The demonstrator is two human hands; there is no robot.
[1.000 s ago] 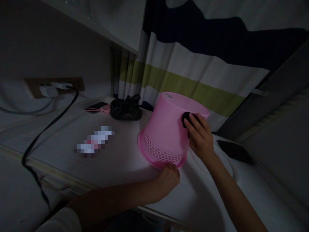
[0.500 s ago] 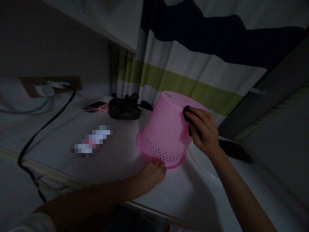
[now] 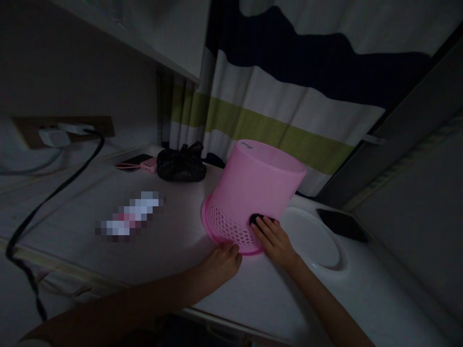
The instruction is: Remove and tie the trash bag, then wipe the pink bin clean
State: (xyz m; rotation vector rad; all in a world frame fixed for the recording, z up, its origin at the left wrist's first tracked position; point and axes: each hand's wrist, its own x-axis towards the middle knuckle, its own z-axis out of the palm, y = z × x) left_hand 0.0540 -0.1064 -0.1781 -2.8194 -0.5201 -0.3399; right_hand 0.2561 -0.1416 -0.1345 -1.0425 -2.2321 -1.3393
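A pink plastic basket [image 3: 253, 188] stands upside down on the white tabletop [image 3: 166, 221], its base up and its rim with a band of holes at the bottom. My left hand [image 3: 226, 260] grips the near edge of that rim with curled fingers. Low on the basket's right side, my right hand [image 3: 275, 238] presses a black cloth [image 3: 256, 220] against the wall, just by the holes. Part of the cloth is hidden under the fingers.
Behind the basket's right side lies a round white lid or plate [image 3: 313, 236], with a dark flat object [image 3: 342, 224] beyond. A black plastic bag [image 3: 181, 164], pink power bank [image 3: 148, 165] and blurred-out item [image 3: 130, 214] lie left. A black cable [image 3: 54, 193] hangs at far left.
My right hand has moved down the basket's side with the black cloth, from near the top to the holes. My left hand still holds the rim. The view has shifted slightly.
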